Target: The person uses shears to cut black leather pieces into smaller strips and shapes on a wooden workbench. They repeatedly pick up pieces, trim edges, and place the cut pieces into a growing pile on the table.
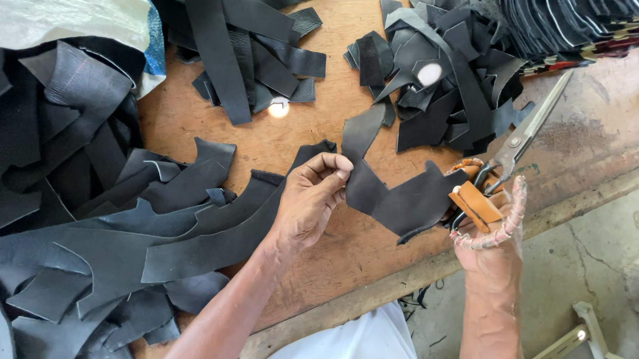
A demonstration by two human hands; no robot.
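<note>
My left hand (pixel 311 197) pinches the left edge of a dark leather piece (pixel 405 197) and holds it above the wooden table (pixel 314 129). My right hand (pixel 491 234) grips large metal scissors (pixel 526 131) by their orange-wrapped handles; the blades point up and to the right, away from the piece. The right edge of the leather piece touches the scissor handles. A strip of cord or tape is wound around my right thumb.
Heaps of black leather offcuts lie at the left (pixel 67 190), top middle (pixel 246 47) and top right (pixel 446 70). A stack of cut pieces (pixel 577 26) sits at the far right corner. A white sack (pixel 61 7) lies top left. The concrete floor (pixel 604 242) shows beyond the table edge.
</note>
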